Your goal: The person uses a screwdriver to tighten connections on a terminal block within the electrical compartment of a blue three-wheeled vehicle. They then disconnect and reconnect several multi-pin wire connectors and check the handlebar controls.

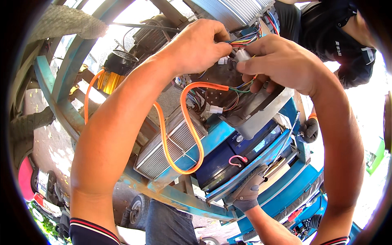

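My left hand (194, 45) reaches in over the frame, its thumb and forefinger pinched on a bundle of coloured wires (250, 39). Facing it, my right hand (288, 63) grips a white plug connector (243, 54) between thumb and fingers, close to the same wires. A smaller white connector (223, 60) hangs just below my left fingertips. Another white connector (214, 109) lies lower down among loose wires. An orange-sheathed cable (199, 143) loops down beneath both hands. Under my right hand is a grey plastic cover (255, 116), whose inside is partly hidden.
One finned metal box (169, 145) sits below the loop, another (232, 11) at the top. Blue batteries (216, 161) rest in the teal metal frame (175, 196). Another person's gloved hands (250, 188) work near the batteries. A person in black (332, 38) is at upper right.
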The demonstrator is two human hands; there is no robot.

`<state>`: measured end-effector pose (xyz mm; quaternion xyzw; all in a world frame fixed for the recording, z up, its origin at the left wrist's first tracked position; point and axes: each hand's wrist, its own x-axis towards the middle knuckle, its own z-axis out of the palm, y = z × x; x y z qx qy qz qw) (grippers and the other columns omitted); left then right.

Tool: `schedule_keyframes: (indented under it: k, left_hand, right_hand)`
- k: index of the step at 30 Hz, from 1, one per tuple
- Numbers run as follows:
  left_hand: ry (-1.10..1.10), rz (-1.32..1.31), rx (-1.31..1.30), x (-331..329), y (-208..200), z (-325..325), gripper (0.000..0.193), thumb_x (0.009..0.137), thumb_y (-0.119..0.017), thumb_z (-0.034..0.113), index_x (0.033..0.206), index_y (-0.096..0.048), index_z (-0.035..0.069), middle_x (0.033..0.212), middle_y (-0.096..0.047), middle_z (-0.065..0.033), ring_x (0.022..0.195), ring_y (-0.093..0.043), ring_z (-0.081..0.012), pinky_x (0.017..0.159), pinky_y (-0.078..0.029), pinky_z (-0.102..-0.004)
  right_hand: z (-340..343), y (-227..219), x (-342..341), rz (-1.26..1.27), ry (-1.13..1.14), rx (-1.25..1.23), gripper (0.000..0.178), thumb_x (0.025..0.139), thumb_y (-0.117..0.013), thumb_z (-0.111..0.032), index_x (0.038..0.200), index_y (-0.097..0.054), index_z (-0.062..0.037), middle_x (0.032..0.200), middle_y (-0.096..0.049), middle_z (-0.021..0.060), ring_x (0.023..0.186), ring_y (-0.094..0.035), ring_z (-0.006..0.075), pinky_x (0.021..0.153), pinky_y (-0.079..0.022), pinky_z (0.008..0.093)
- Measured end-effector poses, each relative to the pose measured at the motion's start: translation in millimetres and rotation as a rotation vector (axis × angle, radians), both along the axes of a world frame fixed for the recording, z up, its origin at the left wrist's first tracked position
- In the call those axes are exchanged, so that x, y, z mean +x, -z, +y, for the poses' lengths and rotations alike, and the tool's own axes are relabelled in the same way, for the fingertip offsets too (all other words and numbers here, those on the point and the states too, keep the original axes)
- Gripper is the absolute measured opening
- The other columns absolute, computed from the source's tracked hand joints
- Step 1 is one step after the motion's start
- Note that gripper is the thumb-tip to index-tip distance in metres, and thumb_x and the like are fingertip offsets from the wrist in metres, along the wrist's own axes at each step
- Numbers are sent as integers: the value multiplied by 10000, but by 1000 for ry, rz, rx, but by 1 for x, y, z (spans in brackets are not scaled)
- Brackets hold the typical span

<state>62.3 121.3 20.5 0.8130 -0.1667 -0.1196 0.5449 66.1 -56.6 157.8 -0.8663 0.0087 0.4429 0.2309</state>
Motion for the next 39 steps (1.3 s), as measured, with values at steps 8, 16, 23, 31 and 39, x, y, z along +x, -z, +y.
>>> schedule_keyframes:
  k: [8,16,23,31,39]
  left_hand:
    - [-90,-150,191,2,9,0,191,873,-635,85,1032,-646,-22,875,-699,-184,850,-689,-349,785,-533,-453]
    - [-442,-870,439,4,17,-13,256,787,-828,193,883,-639,50,850,-700,-166,850,-680,-396,798,-528,-490]
    - [160,60,344,-17,-12,-34,233,914,-658,159,1072,-735,7,980,-736,-235,951,-719,-403,870,-560,-485]
    - [466,58,553,-10,10,-56,454,893,-628,76,1340,-658,148,1132,-694,-179,1022,-700,-393,847,-572,-487]
    - [291,-397,646,-11,31,-59,363,879,-661,105,1236,-670,176,1046,-674,-91,962,-716,-351,808,-593,-456]
  right_hand:
    - [2,7,-5,-55,-130,-141,399,880,-587,-52,1260,-673,34,813,-723,104,692,-706,177,607,-542,329]
    - [-7,17,-3,-231,-314,-275,446,909,-600,-22,1353,-630,7,992,-737,181,782,-700,253,755,-562,342]
    - [-15,22,7,-194,-470,-339,396,895,-599,-37,1277,-685,19,987,-732,212,833,-710,271,811,-561,361]
    - [-19,31,4,-202,-476,-318,429,885,-500,-35,1264,-697,-8,1056,-720,283,1022,-699,424,932,-538,424]
    - [-26,39,7,-189,-572,-396,402,878,-489,-20,1212,-711,6,1009,-703,300,989,-692,437,897,-548,449]
